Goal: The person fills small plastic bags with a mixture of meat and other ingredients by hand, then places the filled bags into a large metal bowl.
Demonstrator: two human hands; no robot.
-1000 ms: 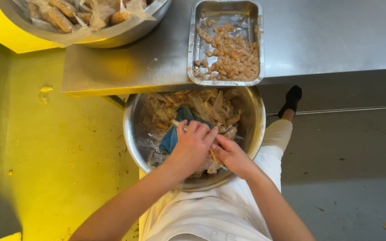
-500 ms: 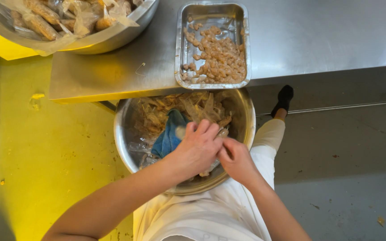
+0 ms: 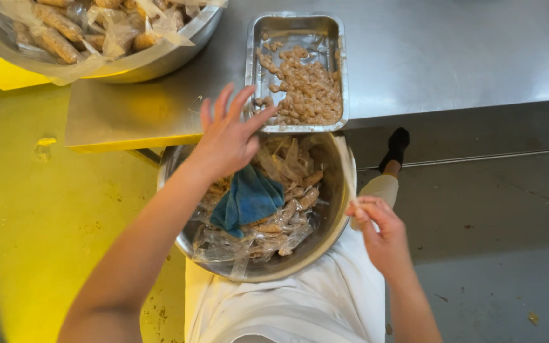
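The rectangular metal tray of peeled pale-brown pieces (image 3: 297,70) sits at the steel counter's (image 3: 452,57) front edge. The left hand (image 3: 230,130) hovers spread open beside it, above the round steel bowl (image 3: 333,209) holding a blue cloth (image 3: 249,200). The right hand (image 3: 382,228) pinches a clear wrapper strip (image 3: 348,168).

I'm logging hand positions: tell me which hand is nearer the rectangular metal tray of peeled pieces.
Left. The left hand is spread open right at the rectangular metal tray, fingertips at its near-left corner. The right hand is lower, beside the round bowl, pinching a thin strip.
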